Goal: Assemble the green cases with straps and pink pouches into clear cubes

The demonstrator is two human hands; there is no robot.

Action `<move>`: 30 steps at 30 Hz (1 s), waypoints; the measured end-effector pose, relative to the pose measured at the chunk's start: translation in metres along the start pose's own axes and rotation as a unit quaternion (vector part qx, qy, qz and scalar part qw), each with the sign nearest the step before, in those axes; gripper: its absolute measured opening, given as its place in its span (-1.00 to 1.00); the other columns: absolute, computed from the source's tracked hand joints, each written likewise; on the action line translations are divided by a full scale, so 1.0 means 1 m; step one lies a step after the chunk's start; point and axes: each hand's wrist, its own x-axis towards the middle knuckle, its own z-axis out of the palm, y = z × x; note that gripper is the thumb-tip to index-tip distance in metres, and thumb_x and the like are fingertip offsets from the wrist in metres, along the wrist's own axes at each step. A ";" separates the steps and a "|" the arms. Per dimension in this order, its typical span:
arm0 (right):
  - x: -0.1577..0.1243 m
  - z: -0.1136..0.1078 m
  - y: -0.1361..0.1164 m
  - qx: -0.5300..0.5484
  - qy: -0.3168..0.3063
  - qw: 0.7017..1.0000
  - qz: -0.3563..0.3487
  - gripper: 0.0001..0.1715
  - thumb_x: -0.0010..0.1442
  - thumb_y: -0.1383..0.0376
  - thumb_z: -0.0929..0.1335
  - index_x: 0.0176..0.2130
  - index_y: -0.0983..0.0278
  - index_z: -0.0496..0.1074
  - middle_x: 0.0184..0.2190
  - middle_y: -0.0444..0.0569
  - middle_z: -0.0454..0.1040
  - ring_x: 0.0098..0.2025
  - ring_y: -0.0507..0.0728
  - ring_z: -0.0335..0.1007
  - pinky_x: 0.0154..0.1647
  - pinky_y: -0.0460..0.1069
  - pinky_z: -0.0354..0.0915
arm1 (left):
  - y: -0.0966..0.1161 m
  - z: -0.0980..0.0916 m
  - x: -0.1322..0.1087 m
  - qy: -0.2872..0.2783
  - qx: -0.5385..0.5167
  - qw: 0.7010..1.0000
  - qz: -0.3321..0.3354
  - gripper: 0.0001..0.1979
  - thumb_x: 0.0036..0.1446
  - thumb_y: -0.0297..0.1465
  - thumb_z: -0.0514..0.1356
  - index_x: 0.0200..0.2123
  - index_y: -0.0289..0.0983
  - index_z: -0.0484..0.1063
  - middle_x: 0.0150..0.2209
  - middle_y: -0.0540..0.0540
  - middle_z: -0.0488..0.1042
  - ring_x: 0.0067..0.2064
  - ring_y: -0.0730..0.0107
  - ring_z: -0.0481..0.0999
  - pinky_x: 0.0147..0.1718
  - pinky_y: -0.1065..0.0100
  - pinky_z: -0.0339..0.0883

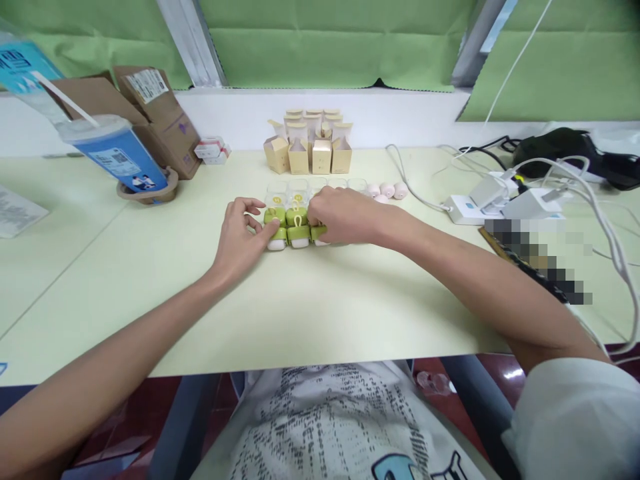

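Small green-and-white cases (299, 236) with loop straps stand in two rows on the table. At the left end of these rows is my left hand (241, 235), its thumb against a front case and its fingers apart. My right hand (347, 215) reaches over the right part of the rows, fingers bent down around a green-and-white case (317, 233). It hides the cases further right, and its fingertips show only in part. Just behind the rows stand clear plastic containers (277, 191), two with a yellow mark. Several small pale pink round pieces (401, 191) lie beyond my right hand.
Open kraft boxes (299, 157) stand by the wall. A blue cup (120, 157) in a cardboard holder, a brown carton (173, 130) and small white-and-red boxes (213, 150) are at the left. A power strip (465, 209) with plugs and loose cables lies at the right.
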 end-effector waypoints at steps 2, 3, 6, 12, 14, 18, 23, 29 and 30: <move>0.001 0.001 0.002 -0.001 0.006 1.000 -0.005 -0.65 0.23 0.50 0.43 0.01 0.33 0.60 -0.16 0.20 0.64 -0.21 0.27 0.56 -0.34 0.06 0.11 | 0.001 0.000 0.000 -0.002 0.001 1.000 -0.003 -0.64 0.18 -0.31 0.46 0.00 -0.16 0.46 0.01 -0.06 0.44 -0.30 0.44 0.46 -0.26 0.28 0.34; 0.001 0.001 0.003 0.000 0.010 1.000 -0.007 -0.65 0.23 0.50 0.42 0.01 0.34 0.60 -0.16 0.19 0.63 -0.21 0.28 0.56 -0.34 0.06 0.10 | 0.001 0.000 0.000 -0.003 0.003 1.000 -0.003 -0.64 0.18 -0.31 0.46 0.00 -0.17 0.46 0.01 -0.06 0.44 -0.30 0.43 0.46 -0.26 0.28 0.34; 0.002 0.004 0.005 0.002 0.021 1.000 -0.007 -0.65 0.22 0.52 0.42 -0.01 0.33 0.60 -0.15 0.20 0.64 -0.18 0.28 0.57 -0.33 0.05 0.11 | 0.000 0.000 0.000 -0.005 0.003 1.000 -0.003 -0.63 0.18 -0.29 0.45 0.00 -0.17 0.46 0.01 -0.07 0.44 -0.29 0.43 0.46 -0.29 0.29 0.32; 0.004 0.002 0.009 0.037 0.030 0.999 -0.006 -0.77 0.25 0.43 0.47 -0.07 0.30 0.64 -0.04 0.22 0.66 -0.09 0.31 0.58 -0.22 0.08 0.28 | 0.001 0.001 0.001 0.000 -0.004 1.000 -0.009 -0.65 0.17 -0.28 0.45 -0.02 -0.15 0.47 0.00 -0.08 0.45 -0.28 0.39 0.46 -0.33 0.30 0.29; 0.001 -0.002 0.017 0.066 0.086 0.994 0.005 -0.87 0.32 0.36 0.47 -0.12 0.29 0.67 -0.11 0.21 0.66 -0.05 0.37 0.58 -0.12 0.15 0.37 | 0.001 0.001 0.001 0.008 -0.012 1.000 -0.010 -0.68 0.18 -0.29 0.43 -0.03 -0.15 0.48 -0.01 -0.09 0.45 -0.27 0.37 0.45 -0.34 0.30 0.29; -0.005 -0.008 0.049 0.085 0.177 0.980 0.035 -0.78 0.42 0.14 0.48 -0.17 0.22 0.71 -0.25 0.16 0.64 0.04 0.45 0.57 0.05 0.26 0.44 | 0.001 0.000 0.002 0.020 -0.022 1.000 0.004 -0.72 0.22 -0.29 0.41 -0.04 -0.14 0.48 -0.02 -0.09 0.44 -0.22 0.34 0.45 -0.31 0.30 0.32; 0.001 0.002 0.079 0.086 0.102 0.990 0.040 -0.75 0.32 0.11 0.56 -0.13 0.24 0.73 -0.18 0.19 0.67 -0.01 0.42 0.63 -0.03 0.23 0.50 | -0.002 0.000 0.003 0.029 -0.016 0.999 0.013 -0.74 0.25 -0.32 0.39 -0.03 -0.16 0.48 -0.04 -0.08 0.43 -0.20 0.34 0.44 -0.26 0.30 0.35; 0.011 0.007 0.077 0.087 0.036 0.995 0.021 -0.90 0.28 0.31 0.52 -0.26 0.21 0.75 -0.22 0.15 0.74 0.00 0.42 0.64 -0.09 0.26 0.54 | -0.005 0.000 0.004 0.040 -0.023 0.998 0.034 -0.79 0.28 -0.40 0.36 -0.05 -0.14 0.47 -0.05 -0.07 0.44 -0.21 0.34 0.43 -0.19 0.27 0.41; 0.011 0.005 0.077 0.087 0.031 0.996 0.019 -0.90 0.27 0.33 0.52 -0.27 0.20 0.74 -0.22 0.13 0.74 -0.02 0.40 0.65 -0.09 0.25 0.54 | -0.005 0.000 0.004 0.045 -0.025 0.998 0.038 -0.79 0.28 -0.40 0.36 -0.05 -0.14 0.47 -0.05 -0.07 0.44 -0.21 0.34 0.43 -0.18 0.26 0.42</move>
